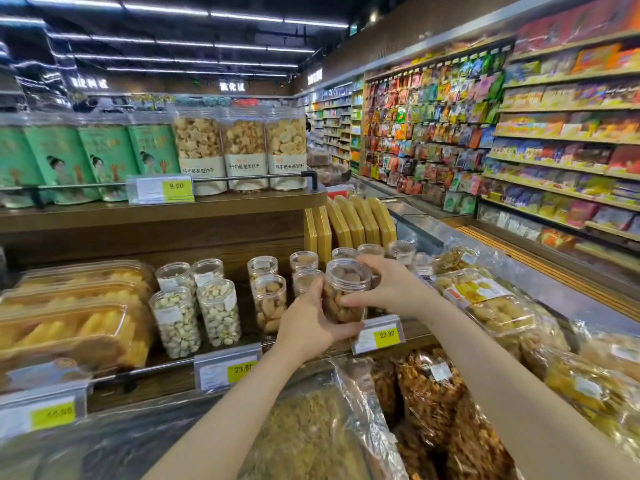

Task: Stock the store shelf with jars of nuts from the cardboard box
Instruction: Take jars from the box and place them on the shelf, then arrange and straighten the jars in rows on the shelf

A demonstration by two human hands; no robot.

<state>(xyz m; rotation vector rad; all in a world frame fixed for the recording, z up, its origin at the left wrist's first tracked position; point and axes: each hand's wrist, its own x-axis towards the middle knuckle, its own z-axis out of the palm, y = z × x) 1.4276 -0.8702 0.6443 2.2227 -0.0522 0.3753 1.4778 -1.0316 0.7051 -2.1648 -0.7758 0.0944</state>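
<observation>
A clear plastic jar of brown nuts (346,289) is held just above the front of the wooden shelf (173,375). My left hand (311,323) grips its lower left side, thumb up along the wall. My right hand (388,285) wraps round its right side from behind. More jars of brown nuts (269,303) stand in rows just left and behind. Two rows of jars of pale nuts (218,311) stand further left. The cardboard box is not in view.
Price tags (379,336) hang on the shelf rail below the jars. Clear trays of yellow snacks (69,323) fill the shelf's left. Bagged dried goods (429,393) lie in the bin below. An upper shelf holds cookie jars (242,150) and green bags. An aisle runs along the right.
</observation>
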